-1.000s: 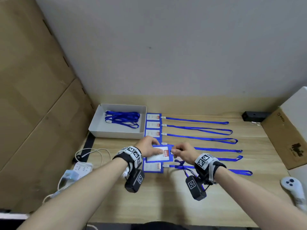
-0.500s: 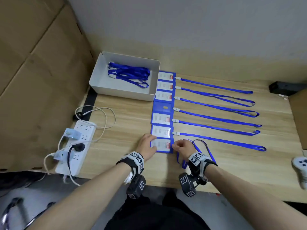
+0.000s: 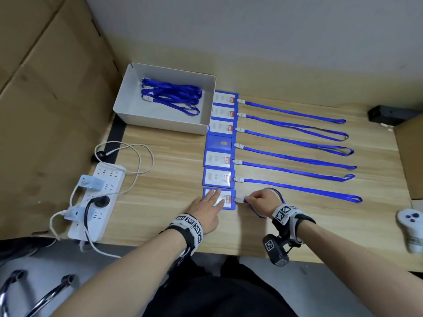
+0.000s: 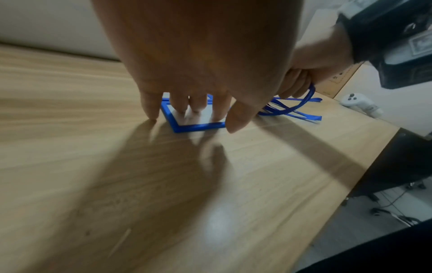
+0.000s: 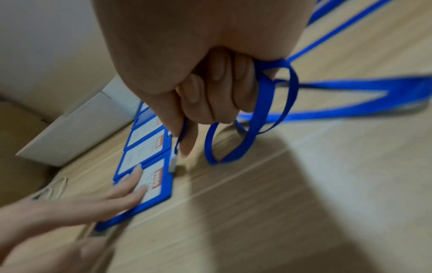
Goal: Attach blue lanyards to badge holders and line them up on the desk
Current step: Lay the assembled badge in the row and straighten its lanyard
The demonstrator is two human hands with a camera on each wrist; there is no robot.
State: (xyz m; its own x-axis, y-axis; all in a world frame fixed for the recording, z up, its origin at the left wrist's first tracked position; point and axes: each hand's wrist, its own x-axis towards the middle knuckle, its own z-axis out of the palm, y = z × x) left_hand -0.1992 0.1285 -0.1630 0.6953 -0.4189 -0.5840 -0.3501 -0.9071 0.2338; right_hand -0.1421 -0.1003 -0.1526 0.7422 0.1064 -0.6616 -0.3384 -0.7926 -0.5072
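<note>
The nearest blue badge holder lies flat at the near end of a column of badge holders. My left hand presses on its face with straight fingers. The white clip sits at its right edge. My right hand pinches the blue lanyard just behind the clip, and the slack strap loops around the curled fingers. Several finished badge holders lie beyond, their lanyards stretched to the right.
A white box with spare lanyards stands at the back left. A power strip with cables lies on the left. A white controller, a cardboard box and a black device are on the right.
The badge holder, held above the desk by both hands, now lies below the column. My left hand has flattened onto it. The right hand still pinches the lanyard by the clip.
</note>
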